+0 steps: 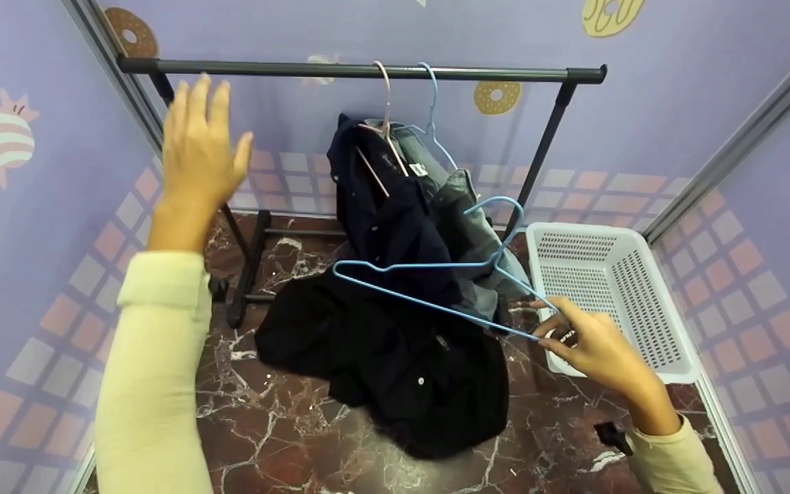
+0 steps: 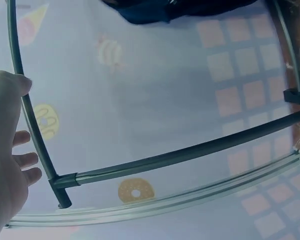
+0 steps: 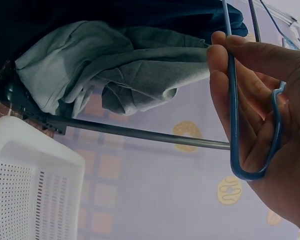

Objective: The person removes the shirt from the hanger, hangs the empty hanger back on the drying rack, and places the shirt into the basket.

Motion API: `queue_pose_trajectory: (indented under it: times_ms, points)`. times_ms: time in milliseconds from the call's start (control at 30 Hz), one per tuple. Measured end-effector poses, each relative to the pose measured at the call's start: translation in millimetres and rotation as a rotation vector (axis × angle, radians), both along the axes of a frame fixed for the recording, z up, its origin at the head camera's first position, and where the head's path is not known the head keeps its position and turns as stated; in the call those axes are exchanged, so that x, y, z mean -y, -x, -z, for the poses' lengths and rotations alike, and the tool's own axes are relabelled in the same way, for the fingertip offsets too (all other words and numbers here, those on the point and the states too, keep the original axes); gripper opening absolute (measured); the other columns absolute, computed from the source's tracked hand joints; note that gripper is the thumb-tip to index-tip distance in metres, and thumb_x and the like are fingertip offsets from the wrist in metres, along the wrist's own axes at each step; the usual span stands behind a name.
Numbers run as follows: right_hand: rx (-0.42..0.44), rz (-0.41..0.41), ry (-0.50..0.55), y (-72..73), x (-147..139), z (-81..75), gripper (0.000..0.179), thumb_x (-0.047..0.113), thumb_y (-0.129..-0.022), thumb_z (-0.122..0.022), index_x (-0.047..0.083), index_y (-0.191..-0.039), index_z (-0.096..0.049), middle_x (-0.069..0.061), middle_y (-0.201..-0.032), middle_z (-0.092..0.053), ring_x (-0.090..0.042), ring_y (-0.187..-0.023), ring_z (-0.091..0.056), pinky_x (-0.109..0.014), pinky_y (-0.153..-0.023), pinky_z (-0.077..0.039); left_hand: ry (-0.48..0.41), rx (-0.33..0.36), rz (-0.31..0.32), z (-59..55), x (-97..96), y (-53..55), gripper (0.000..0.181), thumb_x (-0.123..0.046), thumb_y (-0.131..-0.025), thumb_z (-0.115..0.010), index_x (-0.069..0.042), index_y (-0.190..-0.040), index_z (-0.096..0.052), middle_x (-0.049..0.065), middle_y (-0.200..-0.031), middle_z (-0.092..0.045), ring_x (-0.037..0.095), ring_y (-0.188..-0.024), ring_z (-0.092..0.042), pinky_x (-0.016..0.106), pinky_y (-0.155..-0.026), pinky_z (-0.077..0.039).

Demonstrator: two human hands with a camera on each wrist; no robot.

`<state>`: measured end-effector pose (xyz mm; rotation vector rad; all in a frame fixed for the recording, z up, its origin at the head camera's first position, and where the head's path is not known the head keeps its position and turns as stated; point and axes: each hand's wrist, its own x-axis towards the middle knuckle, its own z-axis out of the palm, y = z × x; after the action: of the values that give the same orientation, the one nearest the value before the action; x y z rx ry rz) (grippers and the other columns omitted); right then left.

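Observation:
My right hand [image 1: 594, 346] grips one end of a light blue hanger [image 1: 429, 309], thumb and fingers around its corner. The bare hanger is held out over the clothes, its hook up. In the right wrist view the hanger's rounded end [image 3: 248, 175] lies against the palm. My left hand [image 1: 199, 147] is raised near the left end of the rail [image 1: 265, 68], fingers extended, holding nothing. From the rail hang a dark navy garment [image 1: 395, 213] on a pink hanger [image 1: 387, 96] and a grey garment [image 1: 467, 199] on another blue hanger [image 1: 431, 96].
A black garment [image 1: 429, 384] lies in a heap on the marbled floor [image 1: 265, 425], below the hanging clothes. To the right stands a white perforated basket [image 1: 676, 343]. Patterned walls [image 1: 31, 226] close in both sides, and the rack's left foot [image 1: 247, 274] rests on the floor.

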<state>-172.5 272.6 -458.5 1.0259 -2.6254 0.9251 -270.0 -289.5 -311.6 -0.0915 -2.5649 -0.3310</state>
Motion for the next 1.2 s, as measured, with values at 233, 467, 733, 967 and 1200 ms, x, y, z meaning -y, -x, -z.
queue_pose_trajectory:
  times_ms: [233,467,733,967,1200]
  points:
    - [0.111,-0.017,0.008,-6.8,5,-0.3,0.061,-0.005,-0.080,-0.083,0.016,-0.133,-0.061,0.013,-0.090,-0.078,-0.005,-0.075,-0.075,-0.016,-0.064,-0.058,0.058,0.049,-0.030,-20.9,8.2,24.5,0.071,-0.027,-0.105,-0.057,-0.010,-0.165,-0.023,0.018,-0.172,-0.018,0.043,-0.160,-0.006,0.055,-0.130,-0.002]
    - [0.159,-0.022,0.026,-6.6,10,-9.5,0.059,-0.008,-0.081,-0.081,0.011,-0.133,-0.060,0.005,-0.090,-0.079,-0.007,-0.076,-0.075,-0.019,-0.065,-0.060,-0.013,0.036,-0.071,-26.9,16.8,41.7,0.062,-0.025,-0.106,-0.056,-0.005,-0.160,-0.032,0.022,-0.165,-0.033,0.044,-0.158,-0.017,0.054,-0.131,-0.004]
    - [0.099,0.036,0.022,-9.1,21,-27.8,0.060,-0.010,-0.080,-0.080,0.011,-0.132,-0.060,0.007,-0.089,-0.079,-0.008,-0.074,-0.076,-0.017,-0.063,-0.059,-0.149,-0.081,-0.095,-31.2,13.9,51.8,0.036,-0.023,-0.106,-0.057,-0.003,-0.136,-0.062,0.019,-0.144,-0.060,0.038,-0.147,-0.041,0.045,-0.132,-0.014]
    - [0.064,0.041,0.024,-13.7,43,-42.4,0.066,-0.017,-0.077,-0.075,0.009,-0.134,-0.058,0.001,-0.092,-0.080,-0.010,-0.075,-0.076,-0.021,-0.068,-0.062,-0.207,-0.118,-0.113,-34.0,7.5,54.4,0.030,-0.021,-0.104,-0.062,-0.003,-0.127,-0.069,0.016,-0.136,-0.067,0.035,-0.139,-0.050,0.039,-0.130,-0.019]
    - [0.086,0.058,0.090,-9.6,86,-57.9,0.067,-0.014,-0.080,-0.075,0.009,-0.139,-0.055,-0.001,-0.094,-0.080,-0.013,-0.077,-0.077,-0.020,-0.063,-0.061,-0.227,-0.104,-0.117,-36.8,3.4,55.8,0.032,-0.022,-0.104,-0.061,-0.005,-0.130,-0.068,0.013,-0.141,-0.065,0.032,-0.145,-0.046,0.039,-0.131,-0.014]
